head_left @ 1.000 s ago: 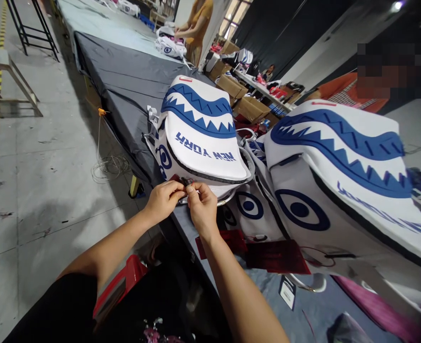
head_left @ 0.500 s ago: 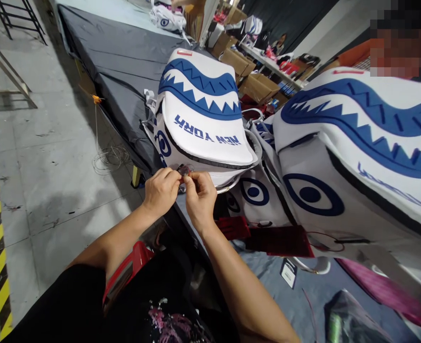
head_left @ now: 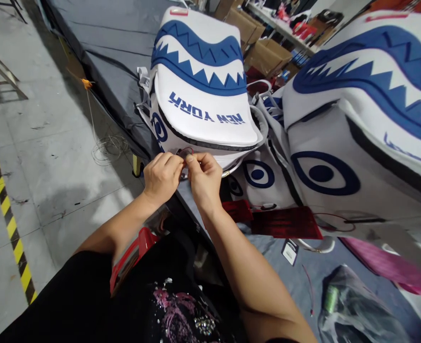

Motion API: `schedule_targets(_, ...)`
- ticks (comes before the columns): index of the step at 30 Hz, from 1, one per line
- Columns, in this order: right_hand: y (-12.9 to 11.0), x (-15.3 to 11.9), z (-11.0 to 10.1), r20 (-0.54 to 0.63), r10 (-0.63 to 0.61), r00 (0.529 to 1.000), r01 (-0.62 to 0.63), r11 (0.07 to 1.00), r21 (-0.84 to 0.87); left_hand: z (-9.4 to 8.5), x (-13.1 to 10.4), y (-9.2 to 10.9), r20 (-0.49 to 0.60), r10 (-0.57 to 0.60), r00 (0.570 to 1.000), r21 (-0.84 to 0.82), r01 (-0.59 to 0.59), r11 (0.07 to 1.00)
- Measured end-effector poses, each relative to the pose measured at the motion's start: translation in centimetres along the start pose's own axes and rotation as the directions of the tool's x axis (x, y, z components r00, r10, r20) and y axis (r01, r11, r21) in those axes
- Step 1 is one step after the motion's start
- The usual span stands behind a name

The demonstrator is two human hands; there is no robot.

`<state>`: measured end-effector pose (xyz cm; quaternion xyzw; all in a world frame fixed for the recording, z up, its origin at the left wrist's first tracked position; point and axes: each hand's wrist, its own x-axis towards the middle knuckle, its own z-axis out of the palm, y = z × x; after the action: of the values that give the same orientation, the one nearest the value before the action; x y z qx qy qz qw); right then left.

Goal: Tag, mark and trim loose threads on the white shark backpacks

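A white and blue backpack (head_left: 210, 116) with a toothed-mouth flap and "NEW YORK" lettering lies on the cloth-covered table in front of me. At its near end, my left hand (head_left: 163, 176) and my right hand (head_left: 206, 178) meet with fingertips pinched together. A thin red wire (head_left: 186, 148) loops up between them, with a small dark piece at its left end. Both hands seem closed on this wire; my fingers hide the rest of it.
To the right stands another such backpack (head_left: 325, 171), large and close. Dark red flat panels (head_left: 285, 223) lie below it. A clear plastic bag (head_left: 356, 309), a white tag (head_left: 289, 251) and a pink cloth (head_left: 385, 267) are on the table. A cord (head_left: 110, 148) is coiled on the floor.
The view has tilted down, so the backpacks sit higher in the picture. My hands stay pinched together; the dark round piece seen between them earlier is now mostly hidden.
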<state>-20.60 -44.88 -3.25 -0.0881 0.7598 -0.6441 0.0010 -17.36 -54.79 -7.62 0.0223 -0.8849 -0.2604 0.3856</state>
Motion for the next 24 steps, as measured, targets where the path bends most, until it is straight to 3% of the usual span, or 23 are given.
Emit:
schedule_targets(3,0.0,0.2,-0.4,0.019,-0.064,0.998,0.065,0.998,-0.027,-0.5,0.3,-0.5,0.076,0.015,0.997,-0.056,-0.011,0.998)
schedule_targets(6,0.4,0.8,-1.0,0.055,-0.029,0.998,0.028,0.999,0.020,-0.9,1.0,-1.5,0.219,0.081,0.972,-0.328,-0.005,0.945)
schedule_targets(8,0.6,1.2,-1.3,0.104,0.043,0.994,-0.053,0.994,0.092,-1.1,1.5,-2.2,0.341,0.096,0.935,-0.536,0.109,0.837)
schedule_targets(10,0.6,1.5,-1.6,0.146,0.083,0.986,-0.103,0.985,0.138,-1.3,1.9,-2.5,0.398,0.029,0.917,-0.609,0.240,0.756)
schedule_targets(13,0.3,1.4,-1.7,0.145,0.094,0.985,-0.119,0.977,0.178,-1.4,1.9,-2.4,0.321,-0.066,0.945,-0.572,0.249,0.781)
schedule_targets(16,0.1,1.0,-1.4,0.103,0.080,0.992,-0.099,0.975,0.200,-1.2,1.5,-2.0,0.276,-0.046,0.960,-0.534,0.193,0.823)
schedule_targets(24,0.1,0.9,-1.0,0.087,0.077,0.993,-0.093,0.974,0.205,-0.8,1.1,-1.4,0.261,-0.071,0.963,-0.552,0.209,0.807)
